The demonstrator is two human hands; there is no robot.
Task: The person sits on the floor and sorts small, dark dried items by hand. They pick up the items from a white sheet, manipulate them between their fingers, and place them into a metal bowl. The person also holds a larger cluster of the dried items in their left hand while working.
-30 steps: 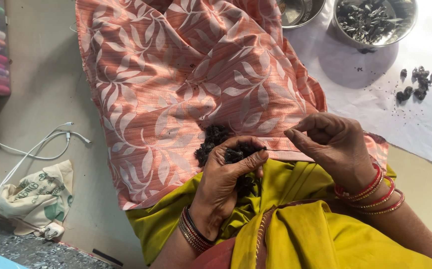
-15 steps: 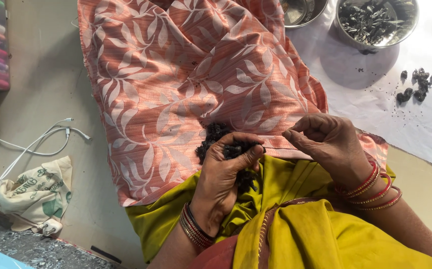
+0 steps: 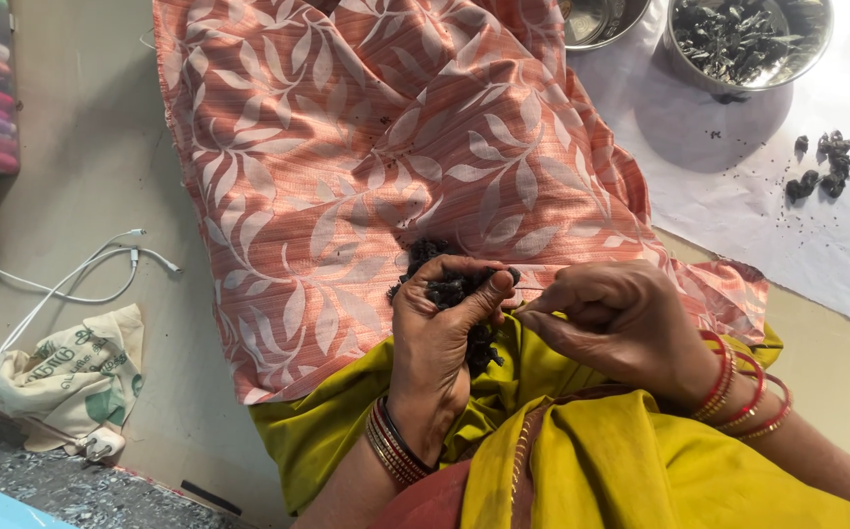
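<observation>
Floor (image 3: 82,176): bare, beige, carries everything. Peach leaf-print cloth (image 3: 376,167) spread across the lap, running to the top edge of view; yellow-green garment (image 3: 582,460) below it. White sheet (image 3: 738,196) at the floor's upper right corner. On it, along the top edge: steel bowl (image 3: 817,49) heaped with dark pods, second steel bowl (image 3: 601,20) just left of it, contents not legible. Cloth bag (image 3: 72,382) and white cable (image 3: 101,274) lie near the left edge.

Left hand (image 3: 435,343): cupped over the cloth's lower edge, fingers curled part-closed around a heap of small dark pods (image 3: 454,289); some appear to rest on the cloth beneath.

Right hand (image 3: 621,328): just beside the left, thumb and forefinger pressed together at the tips. Whether a pod or seed sits between them, cannot tell.

Loose pods (image 3: 826,167): small cluster on the sheet's right side, well apart from both hands.

Judgement: the sorting goes best with the cupped hand kept level over the cloth, so spills land there, taking one pod per pinch.
</observation>
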